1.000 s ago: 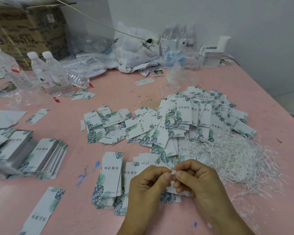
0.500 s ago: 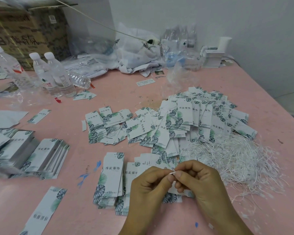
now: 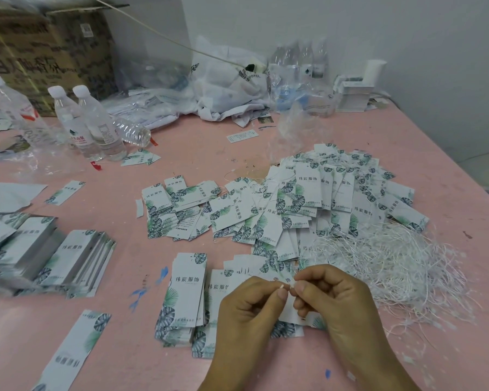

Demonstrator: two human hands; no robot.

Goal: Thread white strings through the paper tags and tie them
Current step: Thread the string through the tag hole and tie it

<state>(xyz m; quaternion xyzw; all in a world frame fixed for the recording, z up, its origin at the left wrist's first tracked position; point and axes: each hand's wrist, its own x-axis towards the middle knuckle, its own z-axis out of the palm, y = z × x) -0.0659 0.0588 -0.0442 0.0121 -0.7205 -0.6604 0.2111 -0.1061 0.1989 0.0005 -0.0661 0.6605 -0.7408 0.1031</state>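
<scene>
Low in the centre of the frame, both hands meet over the pink table [image 3: 209, 153]. The left hand [image 3: 249, 311] pinches the tip of a white string [image 3: 283, 286] between thumb and forefinger, and the right hand [image 3: 333, 297] grasps a paper tag [image 3: 290, 311] by its top edge, fingers curled around it. String tip and tag top are touching right at the fingertips; whether the string is already through the hole I cannot tell, it is too small.

The tag looks like light, stiff card, so it should keep its shape if held near the hole, though it would crease under a hard squeeze. The string is thin, limp and probably slippery, best taken close to its end so the tip does not flop.

The tag's long axis runs top to bottom in the picture, hole end upward, printed end hanging down below the fingers.

Supplies are close: the loose heap of strings [image 3: 401, 263] at right, the spread of tags [image 3: 308, 210] mid-frame, a neat stack [image 3: 185, 294] just left of the hands.
</scene>
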